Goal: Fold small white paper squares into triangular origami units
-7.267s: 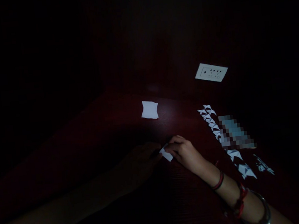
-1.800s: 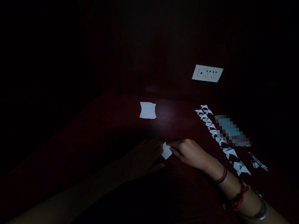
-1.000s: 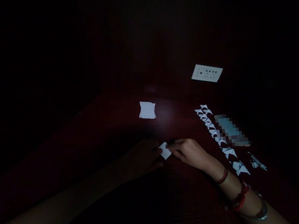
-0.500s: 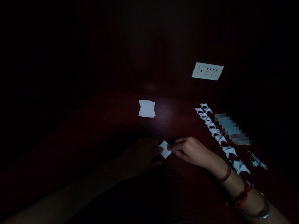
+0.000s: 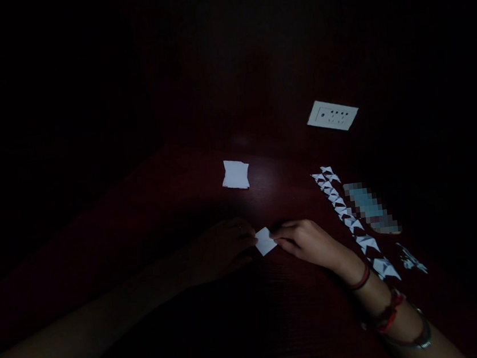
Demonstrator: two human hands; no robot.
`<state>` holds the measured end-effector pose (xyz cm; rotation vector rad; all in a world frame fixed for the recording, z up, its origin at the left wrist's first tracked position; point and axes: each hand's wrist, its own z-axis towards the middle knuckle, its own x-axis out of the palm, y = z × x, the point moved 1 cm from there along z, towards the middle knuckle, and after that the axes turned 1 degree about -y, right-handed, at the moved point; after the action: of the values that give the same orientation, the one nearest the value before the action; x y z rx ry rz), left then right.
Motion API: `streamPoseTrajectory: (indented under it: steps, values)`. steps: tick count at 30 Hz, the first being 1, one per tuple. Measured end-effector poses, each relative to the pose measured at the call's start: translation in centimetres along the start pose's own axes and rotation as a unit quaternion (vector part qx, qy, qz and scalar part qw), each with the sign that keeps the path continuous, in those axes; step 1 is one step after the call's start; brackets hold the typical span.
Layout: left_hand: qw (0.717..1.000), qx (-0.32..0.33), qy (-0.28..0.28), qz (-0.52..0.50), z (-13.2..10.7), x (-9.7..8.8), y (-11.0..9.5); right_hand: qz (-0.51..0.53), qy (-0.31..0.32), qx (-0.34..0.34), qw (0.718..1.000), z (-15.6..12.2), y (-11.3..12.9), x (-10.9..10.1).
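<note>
A small square of white paper [image 5: 265, 243] lies on the dark red table between my two hands, its corners turned toward front and back. My left hand [image 5: 225, 249] is deep in shadow, with its fingertips closed at the paper's left edge. On the right edge, my right hand [image 5: 303, 240] pinches the sheet with thumb and forefinger, the other fingers curled in. Red and dark bands circle my right wrist. Farther back is a stack of white paper squares [image 5: 236, 174].
Right of my right hand runs a row of folded white paper pieces [image 5: 340, 206]. Beside it lie a blurred-out bluish oval item [image 5: 371, 207] and a small pale tangled item [image 5: 411, 260]. A white socket plate [image 5: 333, 115] is set in the back wall.
My left fingertips have drawn back from over the paper to its left edge. The paper has turned slightly, and my right fingers stay at its right edge.
</note>
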<state>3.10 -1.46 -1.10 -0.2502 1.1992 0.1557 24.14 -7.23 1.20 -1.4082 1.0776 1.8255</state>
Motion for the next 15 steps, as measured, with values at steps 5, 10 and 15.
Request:
streamPoseTrajectory:
  steps: [5,10,15]
  values:
    - [1.0,-0.012,0.016,-0.014,0.32,-0.34,-0.13,0.006,0.009,0.004,1.0,-0.06,0.02,-0.27]
    - [1.0,-0.011,0.013,-0.017,0.39,-0.35,-0.08,0.014,0.006,0.0,1.0,-0.07,-0.07,-0.17]
    - [1.0,-0.009,0.009,-0.014,0.16,-0.3,0.04,0.015,0.013,-0.02,1.0,0.02,-0.18,0.05]
